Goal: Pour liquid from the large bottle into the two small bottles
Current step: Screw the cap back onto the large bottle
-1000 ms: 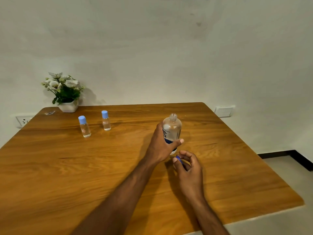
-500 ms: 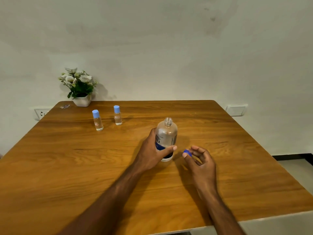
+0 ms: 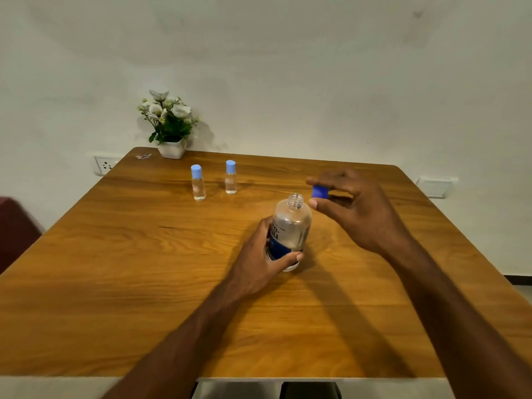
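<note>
Large clear plastic bottle (image 3: 290,230) with a blue label stands uncapped at centre frame on the wooden tabletop (image 3: 115,283), your left hand (image 3: 263,262) wrapped around its lower body. Your right hand (image 3: 354,208), low beside the base a second ago, now pinches the dark blue cap (image 3: 319,192) up beside the open neck. Both small clear bottles (image 3: 198,182) with pale blue caps stand closed at upper left, so no pouring can begin.

large bottle (image 3: 290,230): 1, open top
small bottles (image 3: 198,182) (image 3: 231,177): 2, both capped
loose blue cap (image 3: 319,192): 1
hands (image 3: 260,259) (image 3: 355,210): 2
flower pot (image 3: 172,149): 1
counter (image 3: 115,269): 1
wall sockets (image 3: 104,165) (image 3: 436,187): 2
</note>
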